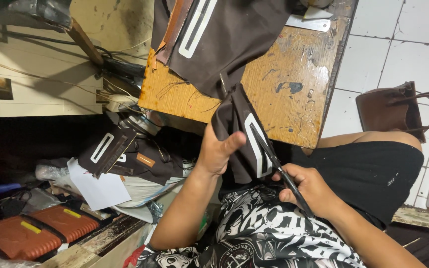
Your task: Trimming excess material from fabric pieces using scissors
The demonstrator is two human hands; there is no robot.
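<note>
Left hand point(217, 151): closed on dark brown fabric piece with white slot outline point(242, 141), hanging off worn wooden tabletop's point(284, 99) near edge | Right hand point(309, 186): wrapped round black-handled scissors point(279, 166), blades against fabric.

Bare wooden table point(294, 94) right of the dark fabric point(224, 44); clutter crowds left.

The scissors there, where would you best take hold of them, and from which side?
By the handle end, where the right hand already wraps them, coming from the person's lap side. The scissors point blade-first up into the dark brown fabric piece pinched by the left hand, so the handle end is the safe, free part.
</note>
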